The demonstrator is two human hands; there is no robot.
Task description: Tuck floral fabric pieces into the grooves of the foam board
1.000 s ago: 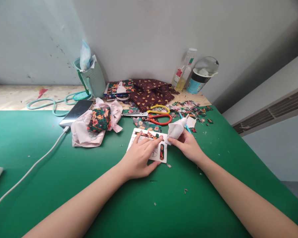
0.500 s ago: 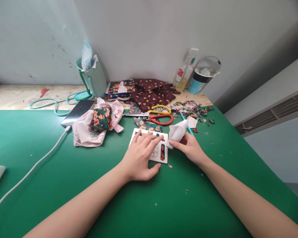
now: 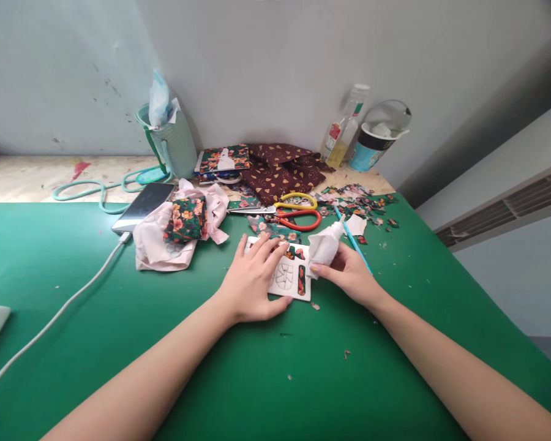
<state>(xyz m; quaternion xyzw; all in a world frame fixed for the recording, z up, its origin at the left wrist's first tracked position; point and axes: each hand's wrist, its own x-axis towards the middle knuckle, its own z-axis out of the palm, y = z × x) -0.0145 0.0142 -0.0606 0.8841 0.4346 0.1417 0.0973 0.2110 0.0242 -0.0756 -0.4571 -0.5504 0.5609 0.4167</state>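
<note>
My left hand [image 3: 253,278] lies with spread fingers over the left part of a white board [image 3: 284,277]. The board carries an outlined round pattern and pieces of dark floral fabric set into it. In my right hand [image 3: 349,272] is a small white squeeze bottle [image 3: 325,246], wrapped in something pale like tissue. Its nozzle points up and away, and its base is by the board's right edge. A thin blue stick [image 3: 354,240] lies just beyond my right hand. Scissors [image 3: 298,211] with yellow and red handles rest behind the board.
Bundled pink and floral cloth [image 3: 186,220] and a phone [image 3: 144,205] on a white cable lie left. Maroon cloth [image 3: 284,171], fabric scraps [image 3: 371,205], a clear bottle [image 3: 342,131] and a blue cup [image 3: 370,150] sit along the back. A green basket [image 3: 179,147] stands back left.
My left hand has shifted slightly left, uncovering more of the board's round pattern. The right hand still holds the bottle, moved only a little.
</note>
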